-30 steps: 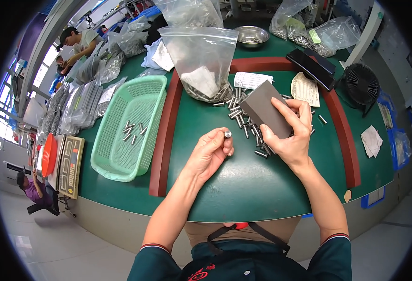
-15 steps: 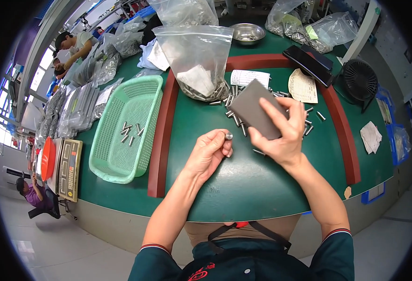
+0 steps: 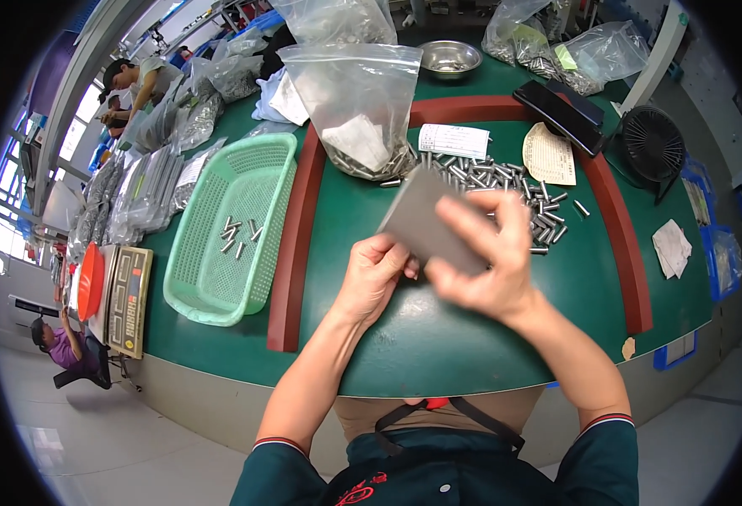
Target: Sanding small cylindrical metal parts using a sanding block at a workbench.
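Note:
My right hand (image 3: 482,261) holds a flat grey card (image 3: 421,221) over the green table (image 3: 438,337), blurred with motion. My left hand (image 3: 375,271) is curled right against the card's lower left edge; earlier it pinched a small metal cylinder, now hidden by the fingers. Behind the card lies a pile of small metal cylinders (image 3: 506,181). A clear plastic bag (image 3: 358,101) with more metal cylinders stands behind the pile.
A green plastic basket (image 3: 219,278) with a few cylinders sits to the left, past a red-brown rim (image 3: 291,244). A scale (image 3: 126,299), a black fan (image 3: 653,148), a steel bowl (image 3: 448,57), paper slips and more bags ring the table. Other people work at far left.
My right hand has brought the grey card left and toward me, off the cylinder pile, until it meets my left hand. My left hand has barely moved.

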### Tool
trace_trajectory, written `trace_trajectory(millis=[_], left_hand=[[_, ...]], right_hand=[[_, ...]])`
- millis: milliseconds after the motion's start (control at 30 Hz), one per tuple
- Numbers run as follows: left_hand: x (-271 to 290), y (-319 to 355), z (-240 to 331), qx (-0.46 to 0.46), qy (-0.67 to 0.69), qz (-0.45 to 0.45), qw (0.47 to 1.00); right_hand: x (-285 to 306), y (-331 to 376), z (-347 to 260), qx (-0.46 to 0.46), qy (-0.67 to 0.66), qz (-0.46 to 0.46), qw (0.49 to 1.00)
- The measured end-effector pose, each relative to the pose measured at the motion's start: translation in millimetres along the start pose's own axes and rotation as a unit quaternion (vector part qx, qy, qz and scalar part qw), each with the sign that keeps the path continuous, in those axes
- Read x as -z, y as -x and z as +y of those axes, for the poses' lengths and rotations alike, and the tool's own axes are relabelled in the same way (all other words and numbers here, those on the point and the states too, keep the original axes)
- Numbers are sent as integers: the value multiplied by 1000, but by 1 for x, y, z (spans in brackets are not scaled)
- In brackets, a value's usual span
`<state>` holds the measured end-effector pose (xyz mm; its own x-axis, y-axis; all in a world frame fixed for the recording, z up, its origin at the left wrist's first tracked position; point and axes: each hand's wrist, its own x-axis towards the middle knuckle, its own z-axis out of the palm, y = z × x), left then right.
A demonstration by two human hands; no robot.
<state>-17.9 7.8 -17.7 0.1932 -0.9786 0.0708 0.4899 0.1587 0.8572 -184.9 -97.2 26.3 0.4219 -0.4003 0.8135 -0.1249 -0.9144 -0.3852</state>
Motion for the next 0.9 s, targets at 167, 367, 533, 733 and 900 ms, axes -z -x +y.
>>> trace_trajectory(millis=[167, 367, 533, 733, 900], left_hand=[[-11, -7, 7, 36, 95, -23, 995], [-1, -5, 1, 52, 115, -15, 992], [-8, 4, -2, 110, 103, 69, 986], [-12, -5, 2, 72, 55, 24, 996], [-10, -3, 2, 51, 37, 11, 998]], right_hand=[[10, 6, 30, -79, 53, 27, 995], [4, 4, 12, 8, 39, 40, 998], [2, 7, -9, 141, -7, -43, 989], [4, 5, 5, 73, -10, 43, 996], [-1, 1, 16, 20, 72, 20, 997]])
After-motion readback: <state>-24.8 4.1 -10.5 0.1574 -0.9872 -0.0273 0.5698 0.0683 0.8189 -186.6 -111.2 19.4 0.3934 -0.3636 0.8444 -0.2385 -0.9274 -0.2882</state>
